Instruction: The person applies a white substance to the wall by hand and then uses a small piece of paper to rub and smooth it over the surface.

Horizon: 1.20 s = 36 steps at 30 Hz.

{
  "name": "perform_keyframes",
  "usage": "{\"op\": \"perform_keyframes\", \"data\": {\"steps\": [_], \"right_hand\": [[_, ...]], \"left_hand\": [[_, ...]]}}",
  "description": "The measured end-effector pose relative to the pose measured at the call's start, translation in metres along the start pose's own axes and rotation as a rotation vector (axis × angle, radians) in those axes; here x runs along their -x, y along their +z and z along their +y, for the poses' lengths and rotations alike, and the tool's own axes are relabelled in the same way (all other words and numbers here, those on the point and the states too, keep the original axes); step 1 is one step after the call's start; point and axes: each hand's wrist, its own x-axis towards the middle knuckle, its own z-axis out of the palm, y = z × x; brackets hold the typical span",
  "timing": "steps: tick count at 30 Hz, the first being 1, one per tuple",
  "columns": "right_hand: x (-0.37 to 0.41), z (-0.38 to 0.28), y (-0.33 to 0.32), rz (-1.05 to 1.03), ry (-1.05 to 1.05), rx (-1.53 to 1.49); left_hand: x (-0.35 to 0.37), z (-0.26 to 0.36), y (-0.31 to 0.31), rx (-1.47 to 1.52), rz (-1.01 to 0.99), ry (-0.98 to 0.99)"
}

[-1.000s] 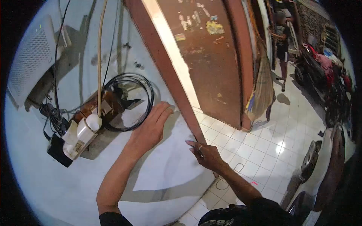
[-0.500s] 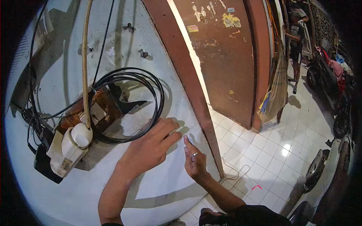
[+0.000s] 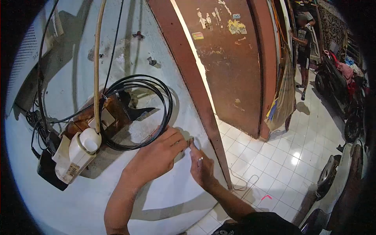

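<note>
My left hand is up against the pale wall, just under the lower right edge of a coil of black cable. Its fingers are bent and pressed together. My right hand, with a ring on one finger, faces it from the right, fingers closed. The fingertips of both hands meet, and whatever may be pinched there is too small to make out. Left of the coil, a white plug adapter and a black adapter sit below a rusty brown box on the wall.
A brown door and its frame stand right of the wall. A cloth bag hangs beyond. Motorcycles line the right side of the tiled floor, where a thin cord lies. Another person stands far back.
My right hand has moved slightly left and up, so its fingertips now meet those of my left hand. The view has shifted a little.
</note>
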Motion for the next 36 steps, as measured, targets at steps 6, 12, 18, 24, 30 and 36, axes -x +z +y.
{"op": "perform_keyframes", "data": {"steps": [6, 12, 18, 24, 30, 36], "right_hand": [[-0.017, 0.012, 0.006, -0.066, 0.102, -0.067], [0.003, -0.009, -0.001, -0.04, 0.052, -0.02], [-0.029, 0.0, -0.007, -0.093, 0.105, -0.049], [-0.004, -0.025, -0.005, -0.214, 0.26, 0.019], [-0.01, -0.018, -0.003, -0.127, 0.211, 0.013], [-0.002, -0.014, -0.008, -0.254, 0.368, -0.022]], "left_hand": [[0.018, -0.001, -0.019, 0.483, -0.427, -0.082], [0.021, -0.005, -0.018, 0.504, -0.626, -0.174], [0.025, -0.004, -0.014, 0.465, -0.571, -0.127], [0.026, -0.004, -0.015, 0.464, -0.587, -0.13], [0.03, -0.006, -0.012, 0.456, -0.568, -0.106], [0.03, -0.005, -0.011, 0.456, -0.549, -0.091]]}}
